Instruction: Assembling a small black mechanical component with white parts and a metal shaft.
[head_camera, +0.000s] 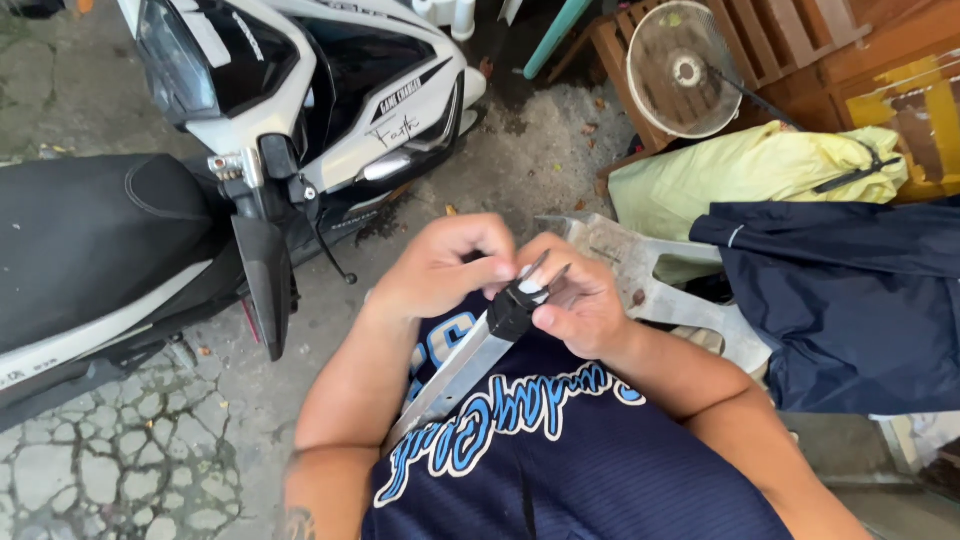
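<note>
Left hand (445, 265): centre frame, fingers pinched on the metal tool (505, 320).
Right hand (580, 305): fingers gripping its black head.
Scooter (300, 90): upper left.

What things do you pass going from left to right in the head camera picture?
Black scooter seat → white scooter front → left hand → right hand → round fan guard → dark blue jacket.

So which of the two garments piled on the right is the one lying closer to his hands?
The dark navy jacket; the pale yellow one lies behind it, by the fan.
</note>
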